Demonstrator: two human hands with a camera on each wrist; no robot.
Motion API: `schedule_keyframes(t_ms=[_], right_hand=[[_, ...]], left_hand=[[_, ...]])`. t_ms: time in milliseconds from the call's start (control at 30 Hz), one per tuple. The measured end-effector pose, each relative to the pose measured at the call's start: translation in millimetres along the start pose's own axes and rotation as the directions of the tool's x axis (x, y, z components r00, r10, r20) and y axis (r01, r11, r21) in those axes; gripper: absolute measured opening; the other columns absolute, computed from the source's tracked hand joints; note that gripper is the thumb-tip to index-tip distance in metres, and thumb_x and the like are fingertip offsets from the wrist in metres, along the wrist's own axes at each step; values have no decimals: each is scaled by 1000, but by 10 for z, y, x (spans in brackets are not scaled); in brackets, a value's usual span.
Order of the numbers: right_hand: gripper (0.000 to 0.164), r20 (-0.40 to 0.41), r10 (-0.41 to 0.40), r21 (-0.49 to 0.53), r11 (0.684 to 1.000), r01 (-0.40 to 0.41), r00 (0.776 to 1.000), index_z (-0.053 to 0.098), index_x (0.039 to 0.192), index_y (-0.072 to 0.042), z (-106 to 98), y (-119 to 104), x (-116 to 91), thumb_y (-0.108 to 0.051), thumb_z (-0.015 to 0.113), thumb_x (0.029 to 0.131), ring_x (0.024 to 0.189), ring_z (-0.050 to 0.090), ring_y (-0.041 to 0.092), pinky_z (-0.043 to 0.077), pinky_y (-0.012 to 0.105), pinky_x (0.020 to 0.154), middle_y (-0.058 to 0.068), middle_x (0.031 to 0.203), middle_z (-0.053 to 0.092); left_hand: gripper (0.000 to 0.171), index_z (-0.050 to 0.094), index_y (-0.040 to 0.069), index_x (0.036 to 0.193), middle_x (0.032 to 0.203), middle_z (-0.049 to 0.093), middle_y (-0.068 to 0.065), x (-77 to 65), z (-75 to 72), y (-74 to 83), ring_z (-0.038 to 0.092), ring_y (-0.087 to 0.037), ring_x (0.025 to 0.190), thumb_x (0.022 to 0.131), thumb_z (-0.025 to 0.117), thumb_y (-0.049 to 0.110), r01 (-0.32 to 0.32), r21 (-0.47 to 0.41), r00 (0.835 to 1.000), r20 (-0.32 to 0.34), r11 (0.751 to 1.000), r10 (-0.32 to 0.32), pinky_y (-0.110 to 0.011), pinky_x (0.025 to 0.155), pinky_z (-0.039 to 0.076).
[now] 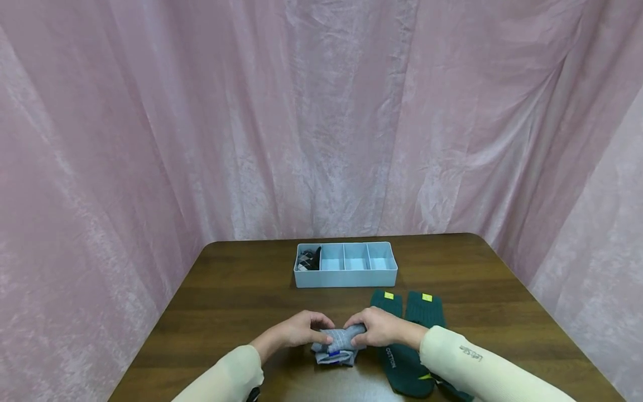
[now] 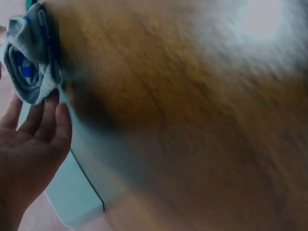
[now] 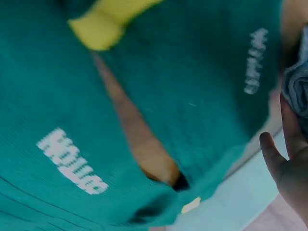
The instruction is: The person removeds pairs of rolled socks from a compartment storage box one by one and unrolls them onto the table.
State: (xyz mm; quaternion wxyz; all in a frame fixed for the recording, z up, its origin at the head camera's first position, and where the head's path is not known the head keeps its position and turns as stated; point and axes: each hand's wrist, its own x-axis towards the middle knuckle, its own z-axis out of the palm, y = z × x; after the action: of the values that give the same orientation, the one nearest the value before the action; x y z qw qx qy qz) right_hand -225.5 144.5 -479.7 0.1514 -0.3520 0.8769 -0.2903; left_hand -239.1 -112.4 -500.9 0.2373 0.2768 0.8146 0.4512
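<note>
A pair of grey socks [image 1: 340, 338], folded into a thick roll with blue marks, lies at the front middle of the table. At its left end, my left hand [image 1: 301, 328] pinches the roll, thumb in front and fingers behind. My right hand [image 1: 380, 326] grips the other end. The left wrist view shows the coiled layers of the sock roll [image 2: 31, 57] against the fingertips. Only an edge of the sock roll [image 3: 297, 89] enters the right wrist view, beside the right fingers.
Dark green socks [image 1: 409, 371] with yellow tags lie flat under and beside the right forearm. Behind the hands stands a light blue divided box [image 1: 346, 279]; its leftmost compartment holds black-and-white patterned socks [image 1: 306, 261]. A pink curtain [image 1: 321, 123] hangs behind the wooden table [image 1: 226, 290].
</note>
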Motion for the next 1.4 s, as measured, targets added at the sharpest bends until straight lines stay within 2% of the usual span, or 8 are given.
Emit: schedule_keyframes(t_ms=[167, 300, 467, 667, 833, 967, 1233, 1400], right_hand=[[30, -28, 2, -40, 999, -3, 1000, 72, 118, -14, 63, 54, -11, -24, 73, 90, 96, 60, 4, 51, 29, 82, -6, 110, 69], [35, -103, -43, -143, 989, 28, 994, 70, 122, -13, 96, 55, -30, -28, 73, 90, 103, 59, 11, 50, 34, 86, -4, 117, 66], [27, -194, -194, -347, 930, 118, 962, 74, 114, -19, 129, 8, -56, -28, 75, 89, 106, 59, 14, 47, 43, 91, -5, 114, 64], [24, -206, -219, -433, 894, 112, 954, 74, 115, -19, 163, -31, -44, -25, 74, 91, 108, 59, 15, 45, 45, 95, -3, 116, 66], [30, -147, -369, -569, 790, 227, 918, 71, 124, -16, 204, -41, -114, -24, 68, 94, 122, 55, 22, 39, 55, 105, 5, 132, 62], [31, -85, -439, -620, 726, 297, 895, 69, 126, -15, 251, -63, -186, -25, 63, 98, 128, 52, 23, 37, 56, 107, 4, 137, 59], [39, -28, -469, -569, 734, 372, 883, 64, 131, -9, 338, -99, -312, -32, 57, 101, 126, 54, 18, 43, 43, 104, 6, 136, 60], [51, 65, -346, -438, 833, 338, 936, 52, 143, -6, 371, -99, -355, -40, 48, 104, 128, 52, 15, 46, 36, 101, 5, 140, 56]], left_hand=[[30, 69, 7, 114, 105, 67, 6, -2, 25, 23, 60, -10, 98, 86, 79, 17, -64, 65, 997, -33, 996, 66, -31, 93, 48], [27, 70, 14, 111, 102, 67, 11, -7, 56, 29, 58, -6, 94, 86, 79, 20, -51, 150, 998, -38, 987, 58, -28, 90, 47], [22, 73, 13, 108, 102, 69, 8, -20, 71, 25, 59, -6, 93, 87, 77, 19, -52, 237, 996, -65, 970, 69, -28, 88, 47], [27, 73, 13, 109, 103, 67, 10, -6, 79, 37, 57, -4, 93, 85, 80, 23, -109, 293, 988, -76, 950, 137, -26, 85, 48], [25, 73, 12, 109, 101, 68, 10, 53, 81, 5, 58, -2, 88, 87, 78, 20, -116, 293, 987, -74, 949, 143, -24, 82, 49], [23, 73, 12, 111, 100, 69, 9, 69, 56, 3, 59, -3, 86, 90, 75, 20, -71, 263, 994, -64, 962, 91, -24, 79, 50], [23, 71, 13, 116, 107, 69, 6, 80, 8, 16, 60, -7, 96, 94, 69, 21, -12, 227, 997, -74, 974, 30, -33, 88, 50], [24, 70, 13, 118, 111, 68, 4, 100, -16, 20, 60, -11, 100, 95, 68, 20, 3, 210, 997, -75, 978, 13, -38, 92, 49]])
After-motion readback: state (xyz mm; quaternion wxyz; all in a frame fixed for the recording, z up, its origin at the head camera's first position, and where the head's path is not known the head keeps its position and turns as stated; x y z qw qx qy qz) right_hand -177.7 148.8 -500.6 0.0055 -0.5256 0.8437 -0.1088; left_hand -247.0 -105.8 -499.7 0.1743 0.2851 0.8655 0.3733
